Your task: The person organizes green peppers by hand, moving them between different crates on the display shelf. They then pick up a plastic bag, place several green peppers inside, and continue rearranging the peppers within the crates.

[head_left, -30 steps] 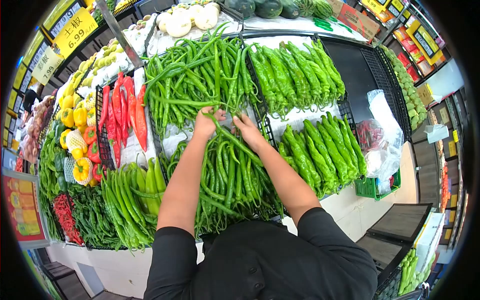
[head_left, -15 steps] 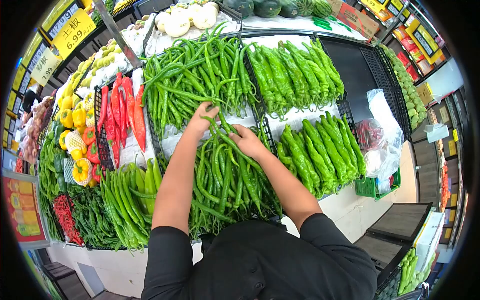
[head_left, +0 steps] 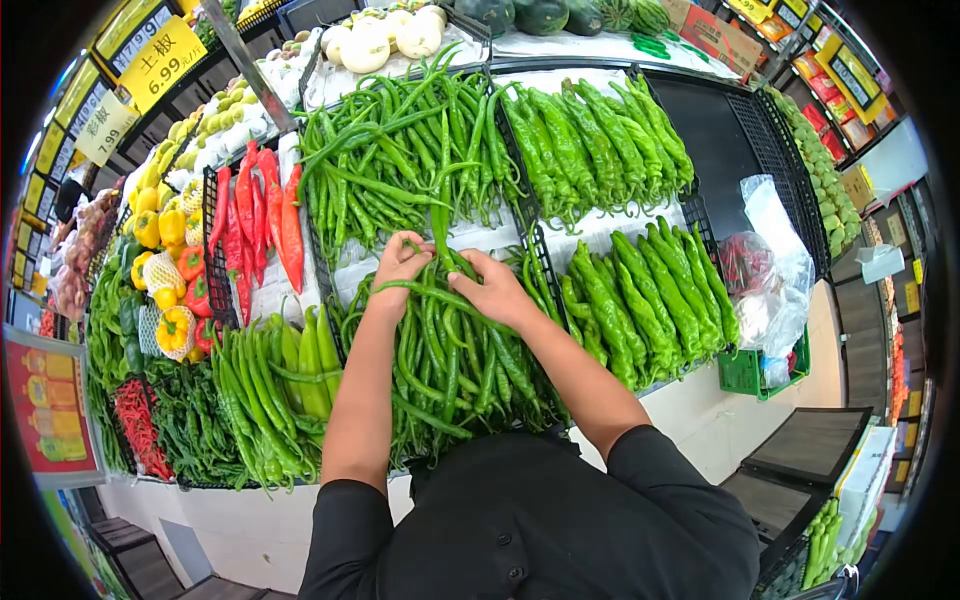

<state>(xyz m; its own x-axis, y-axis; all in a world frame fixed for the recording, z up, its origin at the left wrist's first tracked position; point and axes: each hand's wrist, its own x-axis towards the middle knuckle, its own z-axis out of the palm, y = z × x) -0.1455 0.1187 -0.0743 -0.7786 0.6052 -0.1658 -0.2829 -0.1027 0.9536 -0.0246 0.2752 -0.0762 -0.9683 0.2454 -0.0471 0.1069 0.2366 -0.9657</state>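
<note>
Over the upper end of a heap of long thin green peppers (head_left: 455, 370), both hands work close together. My left hand (head_left: 402, 265) is closed, its thumb and fingers pinched on green peppers by their stem ends. My right hand (head_left: 488, 287) has its thumb and fingers curled round green peppers at the same spot, a short way to the right. Between the hands, one long green pepper (head_left: 441, 205) points up toward the upper heap (head_left: 400, 150). A curved pepper lies across beneath both hands.
Wrinkled green peppers lie in two rows (head_left: 600, 150) (head_left: 650, 295) at the right. Red peppers (head_left: 290, 230), yellow peppers (head_left: 172, 228) and light green peppers (head_left: 315, 370) are at the left. White gourds (head_left: 364, 48) sit at the back. A plastic bag (head_left: 785, 270) hangs by a green basket (head_left: 742, 374).
My left hand has moved down toward the lower heap, and its fingers are drawn together. A long pepper now points upward between the hands. The whole view has shifted slightly.
</note>
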